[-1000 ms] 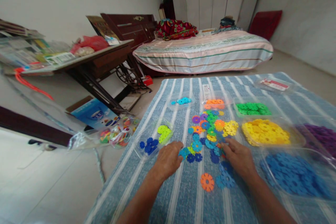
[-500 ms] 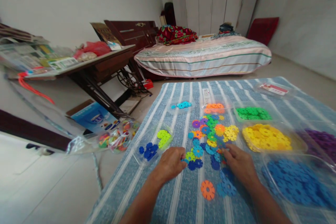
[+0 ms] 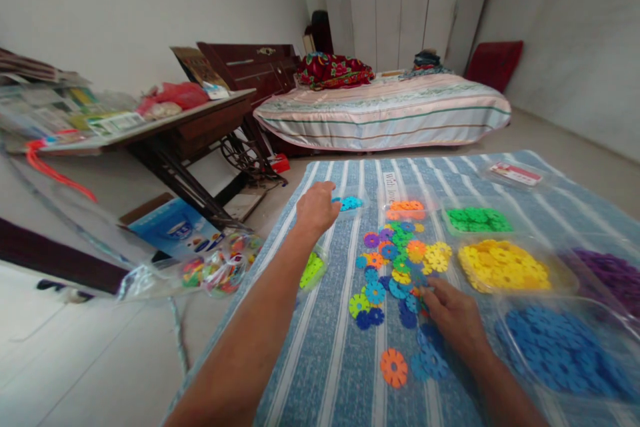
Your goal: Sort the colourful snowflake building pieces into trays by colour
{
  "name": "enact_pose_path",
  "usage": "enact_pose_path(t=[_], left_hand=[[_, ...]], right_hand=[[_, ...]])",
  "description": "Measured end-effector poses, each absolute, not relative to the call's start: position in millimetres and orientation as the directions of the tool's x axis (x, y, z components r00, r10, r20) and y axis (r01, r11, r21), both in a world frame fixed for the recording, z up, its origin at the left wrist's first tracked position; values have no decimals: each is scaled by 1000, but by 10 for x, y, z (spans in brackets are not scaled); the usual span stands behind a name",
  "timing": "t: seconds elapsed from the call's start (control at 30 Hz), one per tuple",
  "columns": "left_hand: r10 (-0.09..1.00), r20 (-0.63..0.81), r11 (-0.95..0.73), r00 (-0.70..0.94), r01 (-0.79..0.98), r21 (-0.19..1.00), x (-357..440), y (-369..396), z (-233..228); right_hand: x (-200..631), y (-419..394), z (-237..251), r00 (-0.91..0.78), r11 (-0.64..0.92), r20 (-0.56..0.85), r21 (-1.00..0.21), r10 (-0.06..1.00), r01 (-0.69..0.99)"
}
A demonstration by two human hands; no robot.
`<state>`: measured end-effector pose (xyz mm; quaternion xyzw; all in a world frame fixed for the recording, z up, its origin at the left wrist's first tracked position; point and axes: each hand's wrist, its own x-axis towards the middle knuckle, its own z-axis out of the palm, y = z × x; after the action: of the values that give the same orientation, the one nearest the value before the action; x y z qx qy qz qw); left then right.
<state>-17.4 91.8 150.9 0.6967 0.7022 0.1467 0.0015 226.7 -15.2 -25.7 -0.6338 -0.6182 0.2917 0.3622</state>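
Pinching a turquoise disc between the fingertips of the left hand [image 3: 316, 208] — reaching out over the striped cloth [image 3: 345, 360] to the small clear tray of turquoise discs [image 3: 350, 203] near the far edge. Having left the near side of the loose pile [image 3: 395, 260], where it was picking half a second ago, and now hanging just beside the tray, fingers curled close together. Suggesting a piece being carried to its own colour. Resting the right hand [image 3: 453, 320] at the near right side of the pile, fingertips pressed together on small blue pieces — still working the same spot as before. Lying alone nearer the body, an orange disc [image 3: 394, 367]. Sitting along the right edge of the cloth, trays of green discs [image 3: 477, 219], yellow discs [image 3: 503, 265], purple discs [image 3: 607, 268] and blue discs [image 3: 565, 350]; further out, a tray of orange discs [image 3: 407, 205]. Showing partly behind the left forearm, a tray of lime discs [image 3: 313, 268].
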Motion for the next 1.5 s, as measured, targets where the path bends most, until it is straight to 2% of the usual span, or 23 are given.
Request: enact_pose_path(t=[0.1,0.23,0.3,0.4,0.57,0.77,0.97,1.33,1.43,1.5], left_hand=[[984,170,-88,54,976,201,-106,770,1430],[960,-173,-198,222,969,144,-11,319,1126],[933,-289,-195,213,977,91,6,113,971],[916,-353,-175,187,982,67,-6,-92,795],[927,-329,-132,183,976,171,-37,-198,637],[948,-281,-25,149,916,401,-56,-166,466],[959,-249,56,132,776,628,-64,-170,416],[975,-198,105,102,576,811,-107,-280,807],[989,-135,141,-53,568,811,-340,-202,992],[983,-61,162,-174,654,739,-544,-113,1052]], right_hand=[[2265,-154,-250,61,12,57,-816,996,579],[2263,-156,-238,65,-11,34,-813,997,583],[2263,-152,-238,62,-7,36,-807,997,590],[2265,-142,-251,67,-6,42,-802,997,597],[2273,-135,-272,73,5,63,-788,995,615],[2281,-135,-260,72,16,79,-776,994,630],[2280,-139,-250,59,34,93,-769,994,638],[2281,-132,-246,75,-7,51,-782,996,623],[2280,-135,-243,73,-2,55,-783,996,622],[2278,-137,-251,72,16,79,-772,994,635]])
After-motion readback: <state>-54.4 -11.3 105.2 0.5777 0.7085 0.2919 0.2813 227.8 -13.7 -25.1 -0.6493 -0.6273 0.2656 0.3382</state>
